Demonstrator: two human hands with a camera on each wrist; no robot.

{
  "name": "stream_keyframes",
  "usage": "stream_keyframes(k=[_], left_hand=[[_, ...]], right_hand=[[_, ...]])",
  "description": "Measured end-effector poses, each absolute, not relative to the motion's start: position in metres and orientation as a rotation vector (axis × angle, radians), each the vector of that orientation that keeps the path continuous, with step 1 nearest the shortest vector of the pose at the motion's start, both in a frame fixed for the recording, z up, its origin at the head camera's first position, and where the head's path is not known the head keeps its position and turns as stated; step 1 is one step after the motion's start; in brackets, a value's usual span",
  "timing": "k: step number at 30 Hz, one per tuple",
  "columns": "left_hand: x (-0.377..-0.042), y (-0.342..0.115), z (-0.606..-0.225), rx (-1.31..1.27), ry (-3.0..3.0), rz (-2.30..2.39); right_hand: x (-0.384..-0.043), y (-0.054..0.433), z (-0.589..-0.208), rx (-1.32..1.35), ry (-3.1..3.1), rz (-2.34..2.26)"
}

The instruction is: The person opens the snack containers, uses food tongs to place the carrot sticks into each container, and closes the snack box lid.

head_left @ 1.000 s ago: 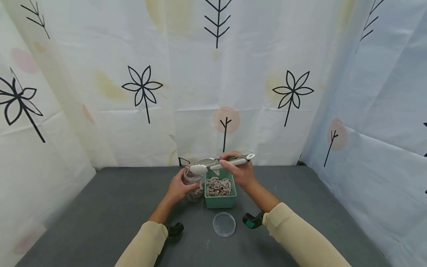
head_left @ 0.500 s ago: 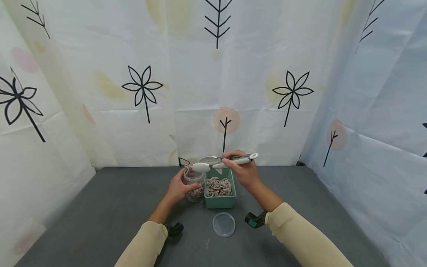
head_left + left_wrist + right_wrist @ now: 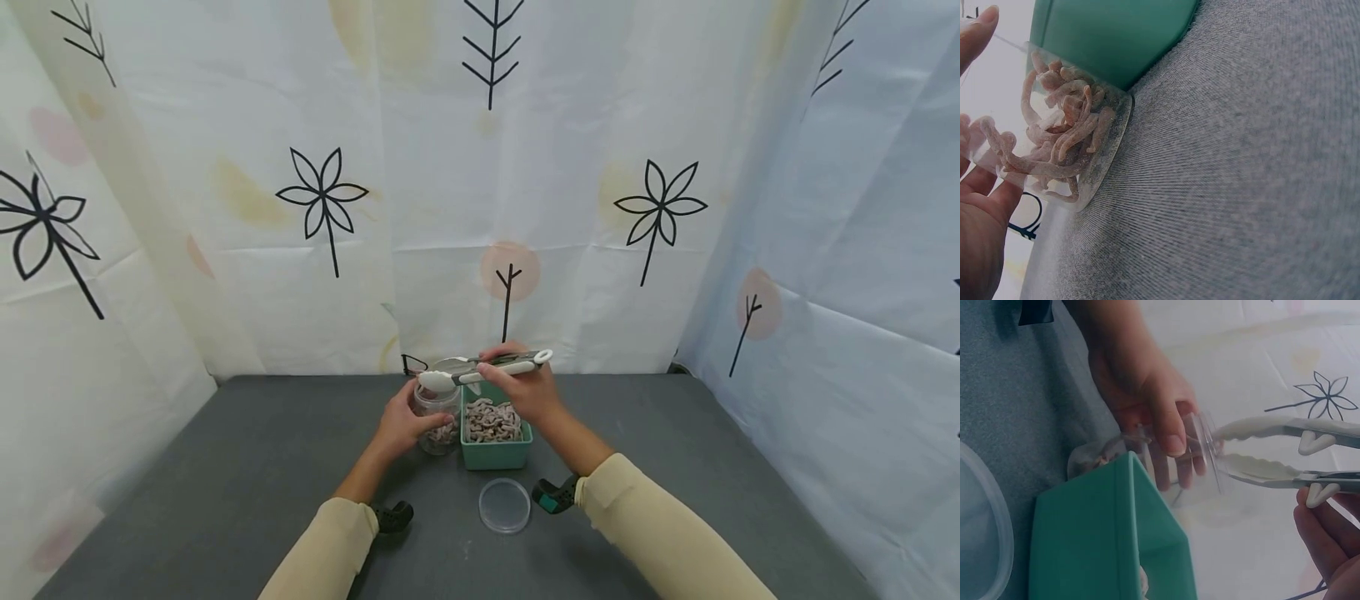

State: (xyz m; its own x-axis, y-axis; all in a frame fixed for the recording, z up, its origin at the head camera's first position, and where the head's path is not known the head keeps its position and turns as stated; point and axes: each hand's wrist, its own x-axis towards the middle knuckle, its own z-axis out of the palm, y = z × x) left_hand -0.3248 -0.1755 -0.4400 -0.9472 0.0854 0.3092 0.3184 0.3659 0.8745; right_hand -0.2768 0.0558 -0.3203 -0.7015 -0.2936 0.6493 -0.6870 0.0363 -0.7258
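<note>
My left hand (image 3: 397,427) grips a clear jar (image 3: 435,408), fingers behind it and thumb across the front. Inside the jar lie several powdery, pinkish-grey, worm-like strips (image 3: 1072,122); one long strip (image 3: 1041,165) lies higher, by the fingers. With my right hand (image 3: 525,390) I hold a pair of tongs (image 3: 513,367) with white scalloped tips. In the right wrist view the tongs' tips (image 3: 1257,467) are at the jar's mouth, slightly apart. Right beside the jar stands a green box (image 3: 497,457) holding many more of the strips (image 3: 492,422).
A clear round lid (image 3: 505,506) lies on the dark grey table (image 3: 300,467) in front of the box. White patterned cloth (image 3: 442,183) hangs behind the table and along both sides. Each wrist wears a black band (image 3: 393,517).
The tongs moved slightly right, then back left over the jar's mouth, the right hand moving with them. A strip visible by the tips earlier is now mostly hidden. The left hand and jar stayed put.
</note>
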Motion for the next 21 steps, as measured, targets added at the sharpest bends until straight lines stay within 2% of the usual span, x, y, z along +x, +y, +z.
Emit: stream_keyframes(k=[14, 21], left_hand=[[-0.326, -0.176, -0.440, -0.369, -2.419, -1.592], [-0.325, -0.175, -0.439, -0.402, -2.394, -1.640]], right_hand=[[-0.277, 0.062, -0.320, 1.077, -1.832, 1.706], [-0.300, 0.080, -0.333, 1.084, -1.797, 1.746]])
